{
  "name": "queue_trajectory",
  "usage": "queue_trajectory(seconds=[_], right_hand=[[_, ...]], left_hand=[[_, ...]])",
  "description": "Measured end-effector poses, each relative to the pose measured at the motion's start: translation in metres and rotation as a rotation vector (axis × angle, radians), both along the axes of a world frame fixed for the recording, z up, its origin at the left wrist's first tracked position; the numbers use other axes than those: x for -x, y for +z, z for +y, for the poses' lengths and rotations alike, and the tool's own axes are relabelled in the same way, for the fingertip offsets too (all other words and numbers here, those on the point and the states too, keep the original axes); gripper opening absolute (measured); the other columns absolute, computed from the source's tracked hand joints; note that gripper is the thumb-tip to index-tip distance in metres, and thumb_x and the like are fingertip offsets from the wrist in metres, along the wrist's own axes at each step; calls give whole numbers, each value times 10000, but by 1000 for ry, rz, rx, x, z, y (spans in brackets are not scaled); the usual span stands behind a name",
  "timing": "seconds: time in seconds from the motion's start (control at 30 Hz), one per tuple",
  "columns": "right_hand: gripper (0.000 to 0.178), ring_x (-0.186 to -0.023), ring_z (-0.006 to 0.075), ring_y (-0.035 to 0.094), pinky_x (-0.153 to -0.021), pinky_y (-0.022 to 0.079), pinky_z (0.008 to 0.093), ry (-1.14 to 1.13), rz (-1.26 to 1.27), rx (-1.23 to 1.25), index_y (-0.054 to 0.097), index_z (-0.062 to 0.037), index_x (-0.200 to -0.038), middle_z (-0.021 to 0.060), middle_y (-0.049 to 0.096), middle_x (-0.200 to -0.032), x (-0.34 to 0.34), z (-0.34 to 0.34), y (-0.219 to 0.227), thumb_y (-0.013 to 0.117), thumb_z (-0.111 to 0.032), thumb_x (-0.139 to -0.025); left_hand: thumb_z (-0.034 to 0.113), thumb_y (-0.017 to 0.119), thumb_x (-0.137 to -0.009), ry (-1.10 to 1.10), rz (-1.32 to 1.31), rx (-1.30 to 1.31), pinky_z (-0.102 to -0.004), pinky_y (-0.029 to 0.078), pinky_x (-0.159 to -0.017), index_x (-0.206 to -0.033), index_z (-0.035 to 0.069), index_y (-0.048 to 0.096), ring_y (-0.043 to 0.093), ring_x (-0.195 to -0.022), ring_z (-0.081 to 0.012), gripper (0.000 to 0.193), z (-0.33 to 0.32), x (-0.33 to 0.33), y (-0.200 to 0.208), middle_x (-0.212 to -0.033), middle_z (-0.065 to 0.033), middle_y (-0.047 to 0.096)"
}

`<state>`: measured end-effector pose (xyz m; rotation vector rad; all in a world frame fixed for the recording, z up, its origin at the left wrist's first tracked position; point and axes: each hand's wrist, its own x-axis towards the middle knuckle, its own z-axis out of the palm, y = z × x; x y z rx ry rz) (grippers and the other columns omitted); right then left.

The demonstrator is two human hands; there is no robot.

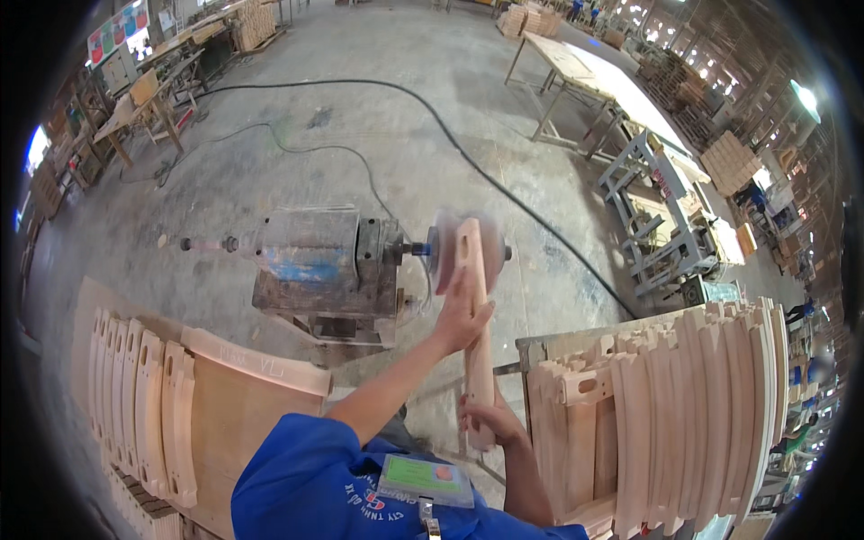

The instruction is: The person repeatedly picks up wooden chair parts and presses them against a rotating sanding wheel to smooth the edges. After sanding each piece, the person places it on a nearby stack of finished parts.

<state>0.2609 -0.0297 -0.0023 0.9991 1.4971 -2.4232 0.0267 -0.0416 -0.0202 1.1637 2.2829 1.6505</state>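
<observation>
A pale wooden slat (480, 364) with an oblong slot near its far end points away from me. My left hand (462, 315) is wrapped round its middle, thumb on the right side. Farther down, my right hand (495, 419) grips the near end. The far part of the slat overlaps a blurred round wheel (494, 256), apparently spinning, on the shaft of a bench machine (310, 256) with worn blue paint. Whether the wood touches the wheel, I cannot tell, as the slat covers the spot.
Slotted wooden pieces (148, 405) stand in a row on the board at left. Many curved slats (693, 405) are stacked at right. A black cable (441, 126) crosses the floor beyond the machine. A long table (594, 76) and a grey metal frame (666, 216) stand farther right.
</observation>
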Motion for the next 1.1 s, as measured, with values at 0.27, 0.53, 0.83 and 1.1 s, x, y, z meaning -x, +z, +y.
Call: queue_trajectory(seconds=[0.27,0.53,0.83,1.1], right_hand=[[870,-1085,259,694,-875,626,432,76,146,-151,271,-126,-1699,143,635,-1264,-13,-1,-2,767,-225,-991],[855,-1278,338,689,-955,613,461,-168,372,-185,349,-69,-1674,214,661,-1445,-83,112,83,601,-603,-1055],[996,-1041,329,740,-891,605,472,246,188,545,272,-104,-1701,198,683,-1252,-41,38,-1,850,-293,-913],[846,-864,303,642,-778,562,450,-75,630,901,388,-46,-1616,157,632,-1061,83,77,-22,706,-215,-851]], left_hand=[[318,897,-847,-44,-611,-31,-446,571,-951,-1470,6,446,703,-1091,-318,830,-40,-25,35,-1238,-178,685],[199,850,-778,-878,696,390,-472,551,-854,-1378,183,603,702,-999,-362,650,-73,14,108,-1039,-129,668],[140,790,-814,-1082,1060,357,-516,483,-1018,-1357,185,658,660,-1156,-307,561,-16,27,99,-1093,-121,657],[215,634,-1011,-519,761,192,-556,298,-1293,-1500,-66,543,370,-1549,-484,571,53,110,24,-1632,-335,412]])
